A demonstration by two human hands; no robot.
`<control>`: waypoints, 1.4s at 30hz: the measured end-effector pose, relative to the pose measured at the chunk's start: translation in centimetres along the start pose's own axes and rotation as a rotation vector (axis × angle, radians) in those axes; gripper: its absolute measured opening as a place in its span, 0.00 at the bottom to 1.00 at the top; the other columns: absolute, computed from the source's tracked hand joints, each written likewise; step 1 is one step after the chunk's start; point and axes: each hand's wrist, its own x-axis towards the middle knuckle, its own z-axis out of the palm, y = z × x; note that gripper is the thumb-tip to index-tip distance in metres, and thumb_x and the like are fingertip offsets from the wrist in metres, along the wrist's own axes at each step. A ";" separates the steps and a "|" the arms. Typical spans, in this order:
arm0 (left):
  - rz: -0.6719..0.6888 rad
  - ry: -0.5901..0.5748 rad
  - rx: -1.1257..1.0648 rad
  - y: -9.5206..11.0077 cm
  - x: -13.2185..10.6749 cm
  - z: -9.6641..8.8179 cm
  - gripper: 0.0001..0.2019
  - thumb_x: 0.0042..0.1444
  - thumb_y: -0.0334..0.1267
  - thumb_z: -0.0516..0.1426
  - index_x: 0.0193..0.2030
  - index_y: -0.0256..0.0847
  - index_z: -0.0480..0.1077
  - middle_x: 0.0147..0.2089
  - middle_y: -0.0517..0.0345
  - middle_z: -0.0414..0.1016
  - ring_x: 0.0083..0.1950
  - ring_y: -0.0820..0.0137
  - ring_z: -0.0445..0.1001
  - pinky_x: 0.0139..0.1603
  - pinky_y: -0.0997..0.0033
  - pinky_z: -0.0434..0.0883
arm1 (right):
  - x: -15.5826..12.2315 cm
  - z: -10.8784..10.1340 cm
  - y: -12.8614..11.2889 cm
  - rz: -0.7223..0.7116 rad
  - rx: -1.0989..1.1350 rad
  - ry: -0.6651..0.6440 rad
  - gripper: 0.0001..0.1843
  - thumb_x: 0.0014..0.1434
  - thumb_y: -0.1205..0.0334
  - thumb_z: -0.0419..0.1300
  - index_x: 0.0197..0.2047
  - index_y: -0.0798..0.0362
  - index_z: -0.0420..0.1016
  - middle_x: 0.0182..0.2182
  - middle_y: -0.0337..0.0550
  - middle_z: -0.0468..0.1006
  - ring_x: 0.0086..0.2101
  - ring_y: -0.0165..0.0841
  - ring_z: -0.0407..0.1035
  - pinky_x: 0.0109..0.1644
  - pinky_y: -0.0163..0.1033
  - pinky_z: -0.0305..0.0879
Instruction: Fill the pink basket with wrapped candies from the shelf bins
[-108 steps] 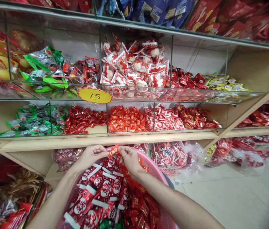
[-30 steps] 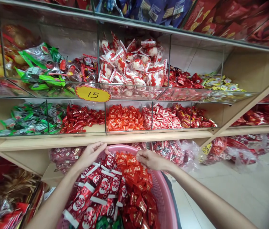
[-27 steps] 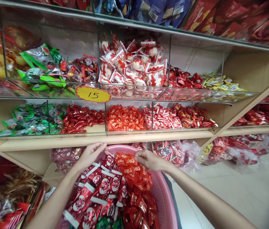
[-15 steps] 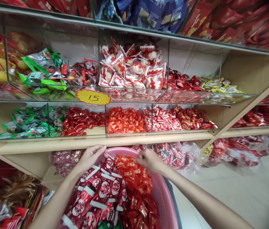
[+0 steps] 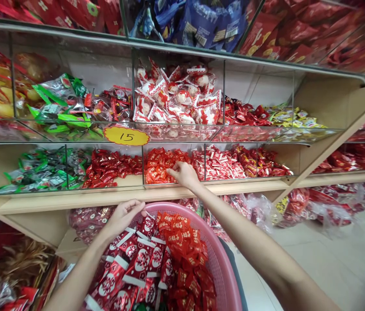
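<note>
My left hand [image 5: 126,218] is closed at the far left rim of a pink plastic basket [image 5: 226,259]. Its fingertips touch the end of a dark red wrapped packet [image 5: 148,223], but what they pinch is hidden. In the basket, several dark red packets with white ends lie on the left, orange-red wrapped candies [image 5: 182,237] on the right. My right hand [image 5: 185,175] reaches over the front of a lower shelf compartment of orange-red candies [image 5: 156,166]. Its thumb and fingers are drawn together there; I cannot make out anything between them.
Clear dividers split the shelves into compartments of wrapped sweets. A yellow price tag [image 5: 126,136] marked 15 hangs on the middle ledge. The wooden shelf edge [image 5: 72,203] runs behind the basket. Bagged goods [image 5: 294,205] lie below it, beside the tiled floor [image 5: 331,259].
My right hand has moved up and forward from the orange-red candies in the basket to the shelf compartment. My left hand stays at the rim, and the view has shifted slightly.
</note>
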 end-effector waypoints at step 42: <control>-0.010 -0.002 0.016 -0.2 0.1 0.0 0.14 0.53 0.48 0.55 0.28 0.38 0.72 0.30 0.56 0.77 0.32 0.70 0.71 0.38 0.73 0.67 | -9.9 4.2 3.1 0.012 1.071 -0.416 0.22 0.47 0.50 0.63 0.41 0.54 0.68 0.21 0.33 0.71 0.21 0.26 0.67 0.28 0.34 0.65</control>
